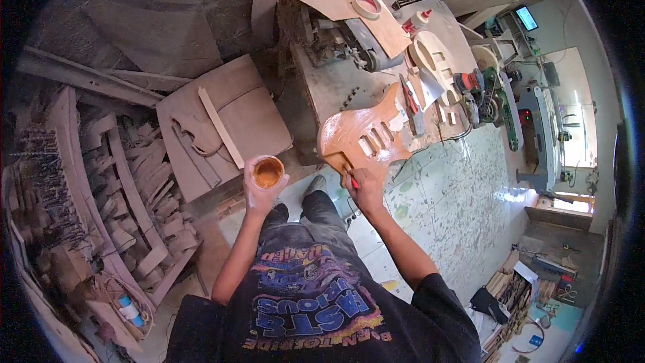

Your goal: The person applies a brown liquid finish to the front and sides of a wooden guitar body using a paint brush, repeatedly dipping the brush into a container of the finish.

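Observation:
My left hand [258, 196] is wrapped round a small cup [269, 171] with amber-brown liquid in it, held over the floor left of the bench. A red-handled brush [354, 183] is in the closed fingers of my right hand [367, 191]. Its tip meets the lower left part of an orange-brown wooden guitar body [342, 132], as far as I can tell. The surface of that body looks wet and shiny, and several slots are cut through its middle. It lies at the near edge of the workbench [310, 74].
On the bench stand a belt sander [369, 46], a glue bottle [417, 21], a tape roll [367, 6] and a pale guitar body [433, 57]. Red-handled pliers [408, 96] lie beside the coated body. Wood offcuts [138, 195] fill the left side; dusty boards [228, 121] lean nearby.

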A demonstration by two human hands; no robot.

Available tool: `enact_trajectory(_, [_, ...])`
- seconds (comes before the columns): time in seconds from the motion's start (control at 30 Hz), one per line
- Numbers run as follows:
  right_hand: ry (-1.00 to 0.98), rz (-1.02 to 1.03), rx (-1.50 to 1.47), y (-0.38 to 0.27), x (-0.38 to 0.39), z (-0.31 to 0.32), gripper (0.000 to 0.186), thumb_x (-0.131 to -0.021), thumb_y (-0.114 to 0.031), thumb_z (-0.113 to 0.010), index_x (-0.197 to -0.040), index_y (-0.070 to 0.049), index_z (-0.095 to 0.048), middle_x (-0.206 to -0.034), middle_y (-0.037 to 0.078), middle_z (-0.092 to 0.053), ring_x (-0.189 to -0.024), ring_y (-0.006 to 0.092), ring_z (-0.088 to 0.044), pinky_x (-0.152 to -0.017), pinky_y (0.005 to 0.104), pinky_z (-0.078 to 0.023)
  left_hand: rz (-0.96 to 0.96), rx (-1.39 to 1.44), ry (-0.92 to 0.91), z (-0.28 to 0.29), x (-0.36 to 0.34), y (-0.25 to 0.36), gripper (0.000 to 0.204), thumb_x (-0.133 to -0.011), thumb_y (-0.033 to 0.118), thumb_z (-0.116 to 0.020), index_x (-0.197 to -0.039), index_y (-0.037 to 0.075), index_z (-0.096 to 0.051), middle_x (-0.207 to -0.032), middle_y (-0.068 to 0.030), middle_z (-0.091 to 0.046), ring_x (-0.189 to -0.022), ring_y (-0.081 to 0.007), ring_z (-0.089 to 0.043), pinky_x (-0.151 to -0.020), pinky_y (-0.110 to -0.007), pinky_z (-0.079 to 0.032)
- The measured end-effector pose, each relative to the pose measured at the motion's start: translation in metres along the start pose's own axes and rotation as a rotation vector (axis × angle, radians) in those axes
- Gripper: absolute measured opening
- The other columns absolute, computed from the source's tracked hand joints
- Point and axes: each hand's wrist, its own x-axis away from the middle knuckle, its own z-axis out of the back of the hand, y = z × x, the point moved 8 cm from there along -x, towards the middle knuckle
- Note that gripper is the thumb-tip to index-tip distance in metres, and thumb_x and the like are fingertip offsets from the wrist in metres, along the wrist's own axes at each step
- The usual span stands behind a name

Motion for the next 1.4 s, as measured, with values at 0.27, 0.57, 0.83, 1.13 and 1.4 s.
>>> enact_trajectory(0.27, [-0.106, -0.069, 0.011, 0.021, 0.02, -0.012, 0.012, -0.084, -0.004, -0.068, -0.095, 0.0, -0.067, -0.089, 0.019, -0.067, -0.083, 0.0364, -0.066, -0.075, 0.0428, -0.053, 0.041, 0.008, -0.027, 0.001, 0.005, -0.008, 0.057, -0.071, 0.006, -0.085, -0.117, 0.004, -0.052, -0.107, -0.0091, -0.061, -0.101, -0.0193, -0.062, -0.093, -0.035, -0.05])
enact_trajectory(0.57, [0.109, -0.066, -0.019, 0.013, 0.023, 0.005, 0.009, -0.084, -0.006, -0.069, -0.088, 0.001, -0.067, -0.083, 0.02, -0.067, -0.078, 0.0372, -0.066, -0.071, 0.0434, -0.053, 0.015, -0.016, -0.012, 0.003, 0.007, -0.024, 0.059, -0.069, 0.007, -0.087, -0.117, 0.004, -0.053, -0.107, -0.0092, -0.061, -0.1, -0.0208, -0.062, -0.093, -0.035, -0.05])
enact_trajectory(0.83, [0.097, -0.306, -0.131, 0.015, 0.027, -0.004, 0.014, -0.086, -0.01, -0.069, -0.096, -0.002, -0.066, -0.088, 0.02, -0.066, -0.08, 0.039, -0.064, -0.072, 0.0445, -0.051, -0.01, -0.013, 0.018, 0.008, 0.004, -0.02, 0.059, -0.068, 0.007, -0.087, -0.116, 0.004, -0.053, -0.107, -0.0092, -0.062, -0.1, -0.02, -0.062, -0.092, -0.035, -0.05])
enact_trajectory(1.13, [0.144, -0.19, -0.218, -0.002, 0.023, -0.025, 0.012, -0.085, -0.005, -0.069, -0.095, -0.001, -0.065, -0.088, 0.019, -0.065, -0.081, 0.0369, -0.065, -0.074, 0.0421, -0.052, 0.026, -0.004, -0.048, 0.007, -0.002, -0.017, 0.058, -0.071, 0.005, -0.082, -0.12, 0.004, -0.05, -0.11, -0.0079, -0.056, -0.103, -0.0179, -0.058, -0.094, -0.033, -0.048])
enact_trajectory(1.4, [0.015, -0.213, -0.019, 0.018, 0.05, -0.01, 0.015, -0.086, -0.008, -0.068, -0.099, -0.002, -0.063, -0.091, 0.019, -0.064, -0.081, 0.0382, -0.064, -0.074, 0.0421, -0.053, 0.036, 0.058, -0.091, -0.018, 0.001, -0.016, 0.056, -0.072, 0.004, -0.082, -0.118, 0.004, -0.051, -0.109, -0.0073, -0.057, -0.102, -0.0178, -0.058, -0.095, -0.033, -0.047])
